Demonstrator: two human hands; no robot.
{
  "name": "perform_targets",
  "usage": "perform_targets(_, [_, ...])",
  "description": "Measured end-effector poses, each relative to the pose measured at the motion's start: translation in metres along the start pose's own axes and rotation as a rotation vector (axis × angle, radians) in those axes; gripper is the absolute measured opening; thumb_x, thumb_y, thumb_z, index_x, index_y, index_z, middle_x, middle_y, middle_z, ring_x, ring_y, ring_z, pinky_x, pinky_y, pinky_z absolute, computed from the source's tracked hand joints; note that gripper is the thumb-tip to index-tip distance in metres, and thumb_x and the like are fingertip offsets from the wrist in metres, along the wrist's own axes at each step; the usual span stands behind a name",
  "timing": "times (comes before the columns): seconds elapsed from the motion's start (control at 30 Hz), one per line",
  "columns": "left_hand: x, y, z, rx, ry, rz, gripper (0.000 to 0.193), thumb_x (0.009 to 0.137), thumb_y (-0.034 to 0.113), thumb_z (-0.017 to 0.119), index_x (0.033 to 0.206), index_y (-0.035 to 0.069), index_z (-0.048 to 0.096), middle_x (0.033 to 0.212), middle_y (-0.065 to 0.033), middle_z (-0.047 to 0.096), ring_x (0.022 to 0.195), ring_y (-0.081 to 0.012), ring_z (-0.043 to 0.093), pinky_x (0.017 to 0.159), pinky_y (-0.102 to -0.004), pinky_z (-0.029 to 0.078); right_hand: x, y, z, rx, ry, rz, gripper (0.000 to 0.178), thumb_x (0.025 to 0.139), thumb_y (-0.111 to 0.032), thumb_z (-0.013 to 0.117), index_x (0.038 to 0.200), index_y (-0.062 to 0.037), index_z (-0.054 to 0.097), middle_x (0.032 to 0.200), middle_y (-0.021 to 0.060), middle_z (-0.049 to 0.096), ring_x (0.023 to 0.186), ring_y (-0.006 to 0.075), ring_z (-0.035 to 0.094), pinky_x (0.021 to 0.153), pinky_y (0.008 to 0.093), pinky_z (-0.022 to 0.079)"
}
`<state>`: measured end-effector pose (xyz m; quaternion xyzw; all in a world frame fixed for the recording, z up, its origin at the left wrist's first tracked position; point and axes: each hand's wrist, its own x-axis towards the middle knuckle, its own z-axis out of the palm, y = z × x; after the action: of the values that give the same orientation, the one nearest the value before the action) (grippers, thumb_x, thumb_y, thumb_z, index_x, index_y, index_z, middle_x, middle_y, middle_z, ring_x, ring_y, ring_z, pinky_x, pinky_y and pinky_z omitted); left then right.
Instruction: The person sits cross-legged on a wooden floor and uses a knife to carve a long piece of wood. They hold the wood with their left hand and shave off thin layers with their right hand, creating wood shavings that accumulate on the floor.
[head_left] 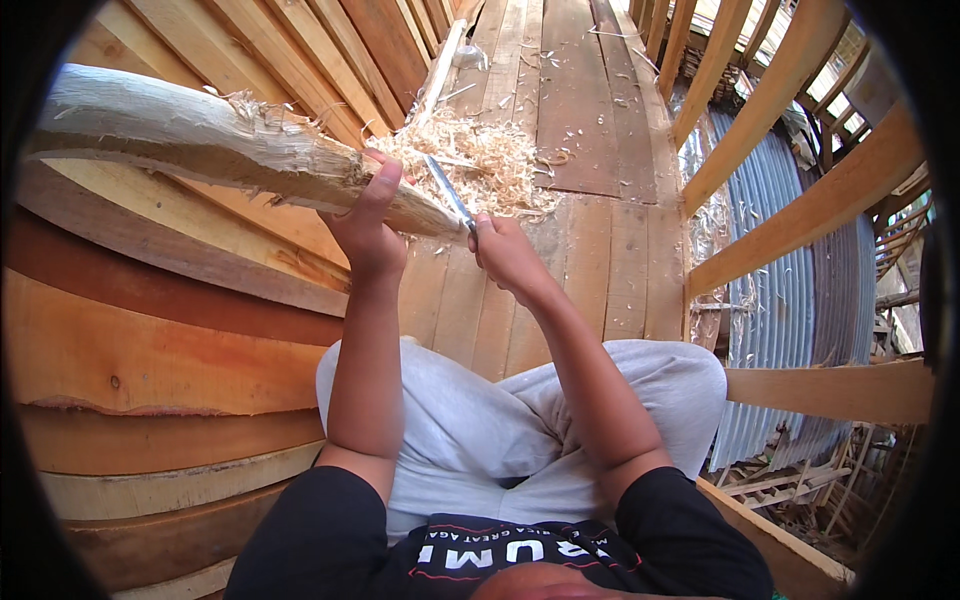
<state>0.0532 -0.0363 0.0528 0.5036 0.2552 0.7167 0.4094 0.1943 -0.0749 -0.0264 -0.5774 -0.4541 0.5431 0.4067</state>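
A long, partly peeled wooden pole [200,125] reaches in from the upper left, its tapered, whittled end pointing toward my right hand. My left hand [370,220] is wrapped around the pole from below, a short way back from that end, with the thumb on top. In my right hand [502,252] is a knife [449,192], gripped by its handle. Its blade slants up and away to the left, lying against or very close to the pole's tip. The handle is mostly hidden inside my fist. Ragged fibres and curls stick up along the pole's upper side.
Pale wood shavings [490,155] are heaped on the plank floor [580,250] beyond my hands. Stacked boards [150,350] line the left side. Wooden railing slats [800,225] stand on the right, with corrugated metal sheets [765,290] below them. My grey-trousered legs [450,430] are crossed beneath my arms.
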Motion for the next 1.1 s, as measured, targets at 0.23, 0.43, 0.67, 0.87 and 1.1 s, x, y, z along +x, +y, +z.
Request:
perform_targets(0.23, [-0.003,0.0,0.004,0.027,0.039,0.026,0.028,0.077,0.003,0.068,0.102,0.006,0.054,0.089,-0.0067,0.056,0.075,-0.0214,0.062,0.07,-0.038,0.056,0.016,0.023,-0.001,-0.203,0.1,-0.055,0.045,0.1,-0.03,0.035,0.083,0.0042,0.058,0.074,0.0222,0.059,0.07,0.0361,0.057,0.074,0.0457,0.044])
perform_targets(0.43, [0.0,0.004,-0.003,-0.042,0.074,-0.058,0.028,0.078,0.01,0.069,0.101,0.004,0.055,0.086,-0.0066,0.055,0.074,-0.021,0.06,0.072,-0.0379,0.053,0.013,0.018,0.005,-0.157,0.034,-0.106,0.046,0.1,-0.031,0.035,0.081,0.0042,0.059,0.078,0.0268,0.061,0.079,0.0429,0.06,0.075,0.0493,0.045])
perform_targets(0.67, [0.001,0.004,-0.01,-0.129,0.124,-0.034,0.023,0.076,0.005,0.07,0.094,0.002,0.057,0.079,-0.0073,0.059,0.066,-0.0188,0.061,0.067,-0.0329,0.053,0.014,0.021,0.026,-0.193,0.127,-0.156,0.067,0.098,-0.051,0.037,0.063,0.0022,0.055,0.062,0.0222,0.057,0.063,0.0373,0.058,0.065,0.0474,0.044])
perform_targets(0.87, [-0.001,0.003,-0.01,-0.093,0.16,-0.007,0.024,0.076,0.005,0.07,0.096,0.003,0.057,0.082,-0.0062,0.059,0.069,-0.0182,0.061,0.069,-0.0339,0.053,0.012,0.017,0.027,-0.215,0.149,-0.07,0.075,0.093,-0.065,0.042,0.055,0.0,0.05,0.052,0.0155,0.05,0.053,0.0304,0.053,0.055,0.0448,0.041])
perform_targets(1.1, [-0.006,0.004,-0.023,-0.051,0.12,-0.023,0.029,0.076,0.011,0.071,0.099,0.004,0.055,0.087,-0.0075,0.057,0.073,-0.0207,0.061,0.069,-0.037,0.054,-0.006,-0.008,0.017,0.326,-0.266,0.42,0.061,0.093,-0.062,0.043,0.055,-0.0168,0.029,0.049,-0.0065,0.022,0.04,0.0095,0.018,0.04,0.0316,0.016])
